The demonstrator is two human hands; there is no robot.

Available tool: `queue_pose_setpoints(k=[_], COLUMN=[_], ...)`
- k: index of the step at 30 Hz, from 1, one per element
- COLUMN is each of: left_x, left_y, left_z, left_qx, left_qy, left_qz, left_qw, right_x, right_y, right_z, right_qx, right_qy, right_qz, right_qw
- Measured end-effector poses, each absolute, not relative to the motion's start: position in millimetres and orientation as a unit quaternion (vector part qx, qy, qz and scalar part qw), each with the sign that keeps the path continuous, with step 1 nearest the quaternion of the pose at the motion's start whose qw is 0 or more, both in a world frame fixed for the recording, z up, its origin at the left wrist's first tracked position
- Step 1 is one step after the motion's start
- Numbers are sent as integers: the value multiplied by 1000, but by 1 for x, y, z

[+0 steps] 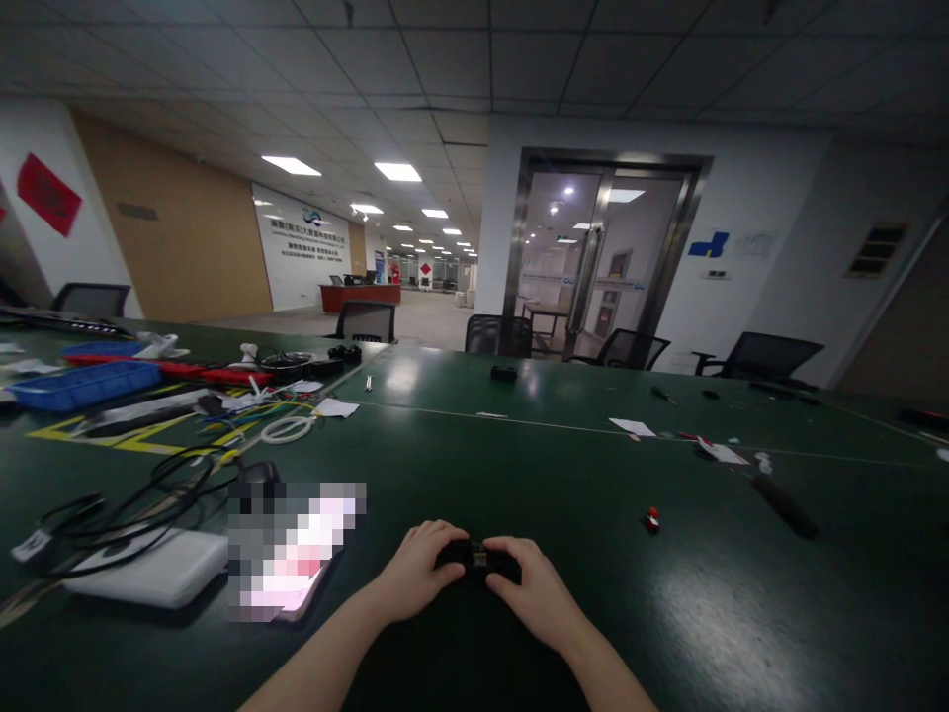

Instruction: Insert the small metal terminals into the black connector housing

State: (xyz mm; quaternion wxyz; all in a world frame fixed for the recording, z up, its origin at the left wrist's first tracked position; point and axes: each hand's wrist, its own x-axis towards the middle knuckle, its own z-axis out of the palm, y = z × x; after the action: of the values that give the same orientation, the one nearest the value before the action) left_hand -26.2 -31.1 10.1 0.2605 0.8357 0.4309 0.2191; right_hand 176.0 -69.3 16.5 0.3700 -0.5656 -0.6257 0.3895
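Observation:
Both my hands meet over the dark green table, pinching a small black object (480,560) from its two ends. A paler, metallic-looking bit shows in its middle; its exact kind is too small and dark to make out. My left hand (420,572) has thumb and fingers closed round the left end. At the right end, my right hand (535,585) grips likewise, thumb in front and fingers behind. The fingers hide both ends. Left of my left hand lies a phone (303,583), partly blurred out.
Left of the phone sit a white box (159,569) and tangled black cables (170,499). Farther back are a blue tray (89,384) and a coil of white cable (288,429). A small red item (651,519) and a dark-handled tool (786,506) lie to the right.

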Motion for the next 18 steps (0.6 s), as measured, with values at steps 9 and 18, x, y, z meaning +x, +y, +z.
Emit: queue_pose_setpoints(k=[9,18], left_x=[-27,-25], left_y=[-29,-31], left_z=[7,7], left_qx=[837,830], left_qy=[432,444], left_qz=[222,227], left_qw=[252,249], right_x=[175,176], right_y=[-70,-64], right_z=[19,10], right_qx=[-561,-549], right_qy=[-624,-634], right_qz=[391,380], right_qw=[379,391])
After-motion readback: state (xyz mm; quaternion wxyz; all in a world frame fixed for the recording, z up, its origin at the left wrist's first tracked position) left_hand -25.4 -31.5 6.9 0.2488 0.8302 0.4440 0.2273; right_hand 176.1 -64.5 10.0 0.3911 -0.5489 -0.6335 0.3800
